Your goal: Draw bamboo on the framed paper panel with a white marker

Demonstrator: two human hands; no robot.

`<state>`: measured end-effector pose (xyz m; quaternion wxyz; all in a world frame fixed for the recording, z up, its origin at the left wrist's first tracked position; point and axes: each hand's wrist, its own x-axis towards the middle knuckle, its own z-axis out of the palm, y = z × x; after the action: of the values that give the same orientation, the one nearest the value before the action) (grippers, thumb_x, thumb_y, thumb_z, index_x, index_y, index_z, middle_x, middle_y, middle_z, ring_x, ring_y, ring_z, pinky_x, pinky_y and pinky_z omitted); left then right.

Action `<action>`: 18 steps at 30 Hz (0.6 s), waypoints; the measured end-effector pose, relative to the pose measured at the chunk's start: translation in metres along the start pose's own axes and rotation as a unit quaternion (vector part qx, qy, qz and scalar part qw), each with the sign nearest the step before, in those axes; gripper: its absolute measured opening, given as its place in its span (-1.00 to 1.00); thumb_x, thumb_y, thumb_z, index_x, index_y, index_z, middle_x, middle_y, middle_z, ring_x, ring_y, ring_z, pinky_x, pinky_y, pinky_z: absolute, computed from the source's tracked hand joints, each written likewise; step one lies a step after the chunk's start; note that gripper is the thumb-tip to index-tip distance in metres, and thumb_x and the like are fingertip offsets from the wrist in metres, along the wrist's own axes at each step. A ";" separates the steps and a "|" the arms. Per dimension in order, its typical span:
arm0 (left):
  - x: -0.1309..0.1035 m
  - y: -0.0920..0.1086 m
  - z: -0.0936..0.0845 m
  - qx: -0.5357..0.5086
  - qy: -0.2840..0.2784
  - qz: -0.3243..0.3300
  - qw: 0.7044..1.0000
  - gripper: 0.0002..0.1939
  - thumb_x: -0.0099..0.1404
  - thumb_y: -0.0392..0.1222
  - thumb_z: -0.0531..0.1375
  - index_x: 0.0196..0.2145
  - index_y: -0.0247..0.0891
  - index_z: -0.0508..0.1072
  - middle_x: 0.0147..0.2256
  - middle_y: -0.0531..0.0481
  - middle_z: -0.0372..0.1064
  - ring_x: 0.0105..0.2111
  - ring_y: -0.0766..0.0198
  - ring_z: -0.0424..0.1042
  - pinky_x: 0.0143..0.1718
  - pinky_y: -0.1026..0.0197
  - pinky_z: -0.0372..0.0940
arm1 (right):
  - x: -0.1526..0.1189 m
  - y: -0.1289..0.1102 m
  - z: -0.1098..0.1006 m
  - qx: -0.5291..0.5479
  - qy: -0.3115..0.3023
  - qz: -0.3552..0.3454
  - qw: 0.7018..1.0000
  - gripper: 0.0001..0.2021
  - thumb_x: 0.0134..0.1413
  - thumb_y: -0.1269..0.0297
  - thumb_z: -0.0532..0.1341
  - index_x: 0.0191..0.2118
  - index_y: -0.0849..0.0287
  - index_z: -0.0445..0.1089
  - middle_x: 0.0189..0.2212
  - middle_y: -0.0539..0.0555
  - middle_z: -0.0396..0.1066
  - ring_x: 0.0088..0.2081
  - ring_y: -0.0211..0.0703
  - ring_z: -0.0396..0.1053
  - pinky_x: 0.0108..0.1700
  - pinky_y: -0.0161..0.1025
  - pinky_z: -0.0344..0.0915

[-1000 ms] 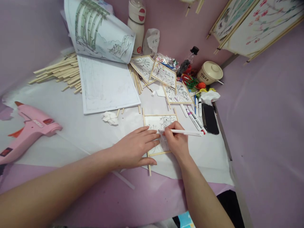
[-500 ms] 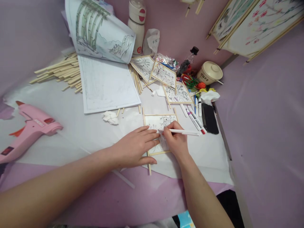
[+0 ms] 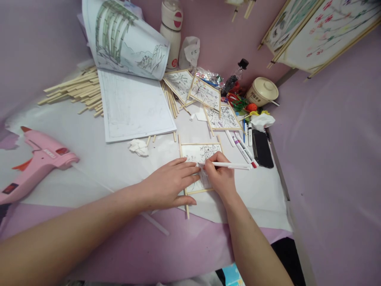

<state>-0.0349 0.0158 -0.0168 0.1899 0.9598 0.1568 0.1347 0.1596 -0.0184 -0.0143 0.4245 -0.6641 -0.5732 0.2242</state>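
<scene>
My right hand (image 3: 220,174) grips a white pen (image 3: 235,165), its tip end over a small picture (image 3: 210,150) framed with thin wooden sticks. Dark branch-like lines cover the upper right of that picture, with fainter lines lower down. Across its left side lies my left hand (image 3: 175,180), palm down with fingers stretched out and the thumb apart, over the left stick. The pen's point is hidden by my fingers. Just above, another framed drawing (image 3: 224,118) rests near several markers (image 3: 244,147).
A pink glue gun (image 3: 44,155) lies at the left with a clear glue stick. Behind are a sketchbook (image 3: 135,109), a pile of wooden sticks (image 3: 74,91) and a white bottle (image 3: 172,37). On the right are a phone (image 3: 262,149) and a lidded pot (image 3: 262,92). Crumpled tissue (image 3: 138,147) sits nearby.
Both hands and the pen stay in practically the same place. The whole view has shifted very slightly.
</scene>
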 end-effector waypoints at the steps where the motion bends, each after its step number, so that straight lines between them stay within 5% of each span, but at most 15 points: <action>1: 0.000 0.000 0.000 0.000 -0.001 0.001 1.000 -0.37 0.33 0.19 0.13 0.16 -0.33 0.34 0.18 -0.26 0.29 0.24 -0.03 0.19 0.32 -0.12 -0.06 | 0.000 0.000 0.000 0.001 0.000 0.000 1.000 -0.84 0.02 0.37 0.13 -0.55 0.12 0.23 -0.62 -0.12 0.22 -0.51 -0.26 0.21 -0.40 -0.29 0.14; 18: 0.000 0.000 0.000 0.004 -0.002 -0.003 1.000 -0.38 0.33 0.20 0.12 0.16 -0.31 0.34 0.19 -0.27 0.28 0.24 -0.01 0.19 0.32 -0.09 -0.08 | 0.000 0.000 0.000 0.009 0.009 0.016 1.000 -0.83 0.03 0.36 0.15 -0.55 0.12 0.24 -0.61 -0.12 0.23 -0.51 -0.27 0.21 -0.41 -0.29 0.14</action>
<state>-0.0348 0.0157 -0.0171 0.1869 0.9602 0.1602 0.1318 0.1591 -0.0184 -0.0143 0.4323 -0.6710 -0.5568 0.2298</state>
